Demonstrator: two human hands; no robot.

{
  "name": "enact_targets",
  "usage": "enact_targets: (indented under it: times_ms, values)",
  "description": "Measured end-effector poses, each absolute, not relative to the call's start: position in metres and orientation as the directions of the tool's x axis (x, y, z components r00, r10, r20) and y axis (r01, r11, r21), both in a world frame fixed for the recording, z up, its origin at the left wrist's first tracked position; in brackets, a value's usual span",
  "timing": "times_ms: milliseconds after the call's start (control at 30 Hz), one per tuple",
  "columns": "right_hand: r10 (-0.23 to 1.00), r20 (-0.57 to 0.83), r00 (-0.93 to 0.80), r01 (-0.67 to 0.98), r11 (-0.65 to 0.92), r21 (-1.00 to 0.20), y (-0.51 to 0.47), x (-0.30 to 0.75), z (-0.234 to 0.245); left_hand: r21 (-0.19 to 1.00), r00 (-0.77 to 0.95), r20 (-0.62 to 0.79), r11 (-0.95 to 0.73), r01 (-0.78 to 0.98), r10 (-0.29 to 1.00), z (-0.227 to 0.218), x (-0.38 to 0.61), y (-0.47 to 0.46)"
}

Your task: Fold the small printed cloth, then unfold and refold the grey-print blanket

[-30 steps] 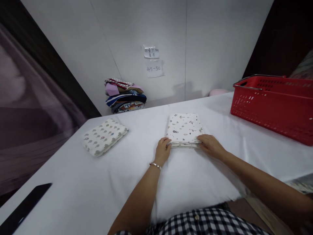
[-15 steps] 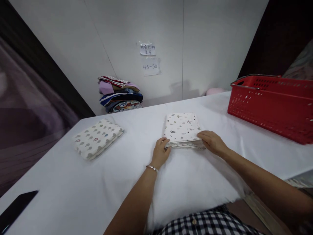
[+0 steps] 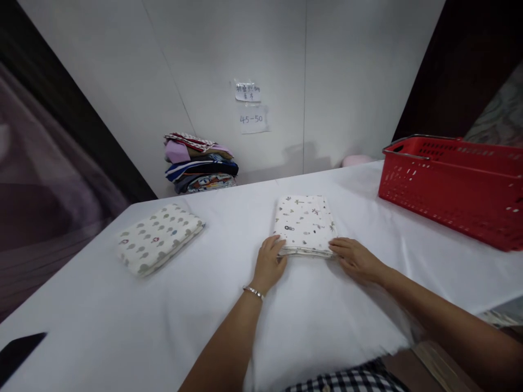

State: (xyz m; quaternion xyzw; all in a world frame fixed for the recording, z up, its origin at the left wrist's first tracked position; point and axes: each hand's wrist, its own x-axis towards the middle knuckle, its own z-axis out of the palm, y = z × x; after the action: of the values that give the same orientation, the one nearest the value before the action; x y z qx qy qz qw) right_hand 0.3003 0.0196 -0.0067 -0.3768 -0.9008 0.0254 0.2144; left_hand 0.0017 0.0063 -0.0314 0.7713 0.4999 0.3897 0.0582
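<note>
A folded white cloth (image 3: 304, 223) with a small palm-tree and figure print lies flat in the middle of the table. My left hand (image 3: 269, 264) pinches its near left corner, thumb in front and fingers on top. At the near right corner, my right hand (image 3: 358, 260) is closed on the edge, its fingertips over the top layer. The near edges of the layers lie nearly together between my hands. A second folded cloth (image 3: 159, 238), white with a grey-green pattern, lies to the left, apart from both hands.
On the right stands a red plastic basket (image 3: 445, 193) with metal handles. Several folded fabrics (image 3: 200, 163) are stacked behind the table's (image 3: 212, 305) far edge. A black flat object (image 3: 18, 354) lies at the near left. Two paper signs (image 3: 253, 118) hang on the wall.
The gap between the layers at the cloth's near edge has closed, and the edge lies flatter. Both hands still hold the corners. The whole view has shifted slightly.
</note>
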Motion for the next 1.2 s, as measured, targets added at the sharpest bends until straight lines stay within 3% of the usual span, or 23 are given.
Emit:
enact_targets:
  times_ms: [100,167,300,467,867,1200]
  values:
    - [0.802,0.37,-0.469,0.715,0.591,-0.373,0.045,0.299,0.002,0.447,0.261,0.525,-0.523,0.726,0.81,-0.03,0.004,0.006]
    - [0.876,0.365,-0.314,0.789,0.455,-0.412,0.068,0.296,0.006,0.448,0.267,0.515,-0.522,0.726,0.814,-0.03,0.004,0.006]
    - [0.958,0.261,-0.119,0.923,0.203,-0.327,0.11,0.281,0.006,0.446,0.274,0.519,-0.53,0.721,0.81,-0.032,0.002,0.007]
    - [0.974,0.225,0.017,0.952,0.053,-0.301,0.131,0.268,-0.003,0.456,0.275,0.53,-0.543,0.705,0.802,-0.036,-0.001,0.008]
    - [0.975,0.209,0.082,0.92,0.007,-0.392,0.134,0.268,-0.014,0.492,0.266,0.527,-0.545,0.679,0.807,-0.037,0.0,0.009]
    - [0.954,0.231,0.19,0.804,-0.016,-0.595,0.141,0.276,-0.022,0.479,0.272,0.54,-0.556,0.679,0.797,-0.036,-0.001,0.009]
